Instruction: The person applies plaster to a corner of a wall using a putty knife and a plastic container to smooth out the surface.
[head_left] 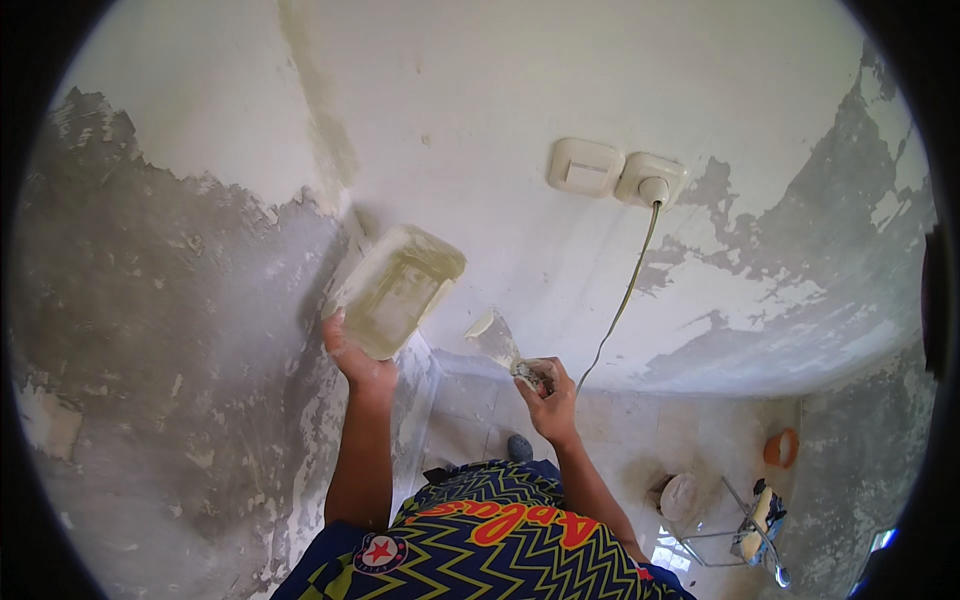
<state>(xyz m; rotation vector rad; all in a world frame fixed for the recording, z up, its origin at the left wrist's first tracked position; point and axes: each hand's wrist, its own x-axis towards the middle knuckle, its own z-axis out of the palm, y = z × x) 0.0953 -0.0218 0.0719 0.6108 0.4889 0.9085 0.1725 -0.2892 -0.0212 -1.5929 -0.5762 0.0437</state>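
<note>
My left hand point(360, 362) is closed on the lower left edge of a cream rectangular plastic tub point(376, 272), tilted so its inside shows. Pale, greenish-grey putty point(398, 292) coats its bottom and sides. In my right hand point(550, 400) is a putty knife point(494, 340), its handle smeared with putty and mostly hidden by my fingers. The knife's blade points up and left, with pale putty along its edge. It is to the right of the tub and apart from it, in front of the white wall point(480, 180). Whether the blade touches the wall I cannot tell.
A light switch point(585, 167) sits beside a socket with a plug point(654, 190), its cord point(628, 290) hanging down. Bare grey patches point(170, 310) mark the left wall. Below right are an orange bucket point(780, 448), a whitish container point(678, 496) and a metal frame point(750, 520).
</note>
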